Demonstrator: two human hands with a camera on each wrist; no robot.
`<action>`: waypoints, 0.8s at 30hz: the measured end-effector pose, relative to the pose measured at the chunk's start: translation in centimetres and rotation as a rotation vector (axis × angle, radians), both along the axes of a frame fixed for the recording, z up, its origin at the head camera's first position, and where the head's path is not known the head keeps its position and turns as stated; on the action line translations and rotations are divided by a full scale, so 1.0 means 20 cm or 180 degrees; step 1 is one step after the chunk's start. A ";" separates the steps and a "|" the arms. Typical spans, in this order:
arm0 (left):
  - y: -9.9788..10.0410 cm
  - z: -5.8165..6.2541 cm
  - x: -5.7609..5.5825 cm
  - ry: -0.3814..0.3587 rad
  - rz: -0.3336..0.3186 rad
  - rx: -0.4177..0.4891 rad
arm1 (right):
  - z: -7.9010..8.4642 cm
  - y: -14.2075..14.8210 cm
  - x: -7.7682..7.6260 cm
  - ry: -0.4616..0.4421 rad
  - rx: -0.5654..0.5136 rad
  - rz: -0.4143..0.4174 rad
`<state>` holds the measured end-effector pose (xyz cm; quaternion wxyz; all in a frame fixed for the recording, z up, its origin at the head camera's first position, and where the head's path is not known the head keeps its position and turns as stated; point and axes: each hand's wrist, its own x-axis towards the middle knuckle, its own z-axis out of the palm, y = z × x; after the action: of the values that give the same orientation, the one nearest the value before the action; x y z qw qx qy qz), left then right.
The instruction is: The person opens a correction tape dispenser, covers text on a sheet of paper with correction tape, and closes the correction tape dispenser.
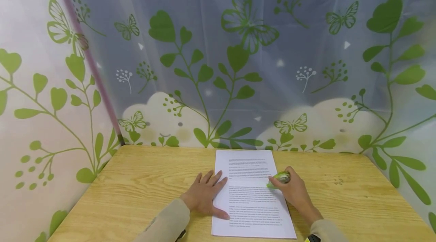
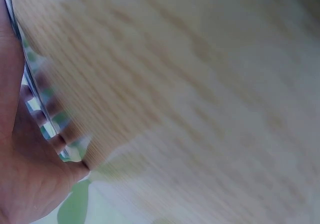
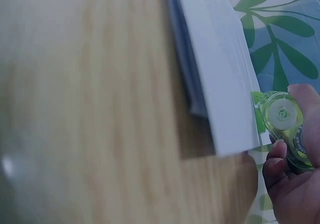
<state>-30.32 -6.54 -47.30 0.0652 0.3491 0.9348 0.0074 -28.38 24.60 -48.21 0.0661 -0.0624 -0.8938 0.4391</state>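
A stack of white printed paper [image 1: 250,196] lies on the wooden table, lines of text running down its top sheet. My left hand [image 1: 204,195] rests with spread fingers on the stack's left edge; the left wrist view catches only part of that hand [image 2: 35,169] at its side. Over the right edge of the sheet, my right hand [image 1: 297,192] grips a green see-through correction tape [image 1: 283,177] between thumb and fingers. In the right wrist view the tip of the correction tape [image 3: 282,113] is right at the paper's surface, and its round spool shows through the case.
The wooden table [image 1: 153,174] reaches back to a curtain [image 1: 204,64] printed with green leaves, butterflies and clouds. A dark, flat layer [image 3: 187,69] shows under the paper stack in the right wrist view. Small dark marks [image 1: 338,181] dot the tabletop on the right.
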 end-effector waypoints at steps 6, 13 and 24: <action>0.00 0.00 0.00 0.0000 -0.0003 -0.0007 | -0.01 0.02 0.00 -0.0010 0.0000 0.0010; 0.00 -0.01 0.00 -0.0015 0.0009 -0.0015 | -0.01 0.04 0.00 -0.0093 -0.0039 0.0025; 0.00 -0.01 -0.01 -0.0032 0.0012 -0.0015 | -0.01 0.07 0.00 -0.0090 0.0006 0.0010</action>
<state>-30.46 -6.46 -47.42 0.0706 0.3472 0.9351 0.0070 -28.29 26.08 -48.34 0.0528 -0.0672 -0.8952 0.4375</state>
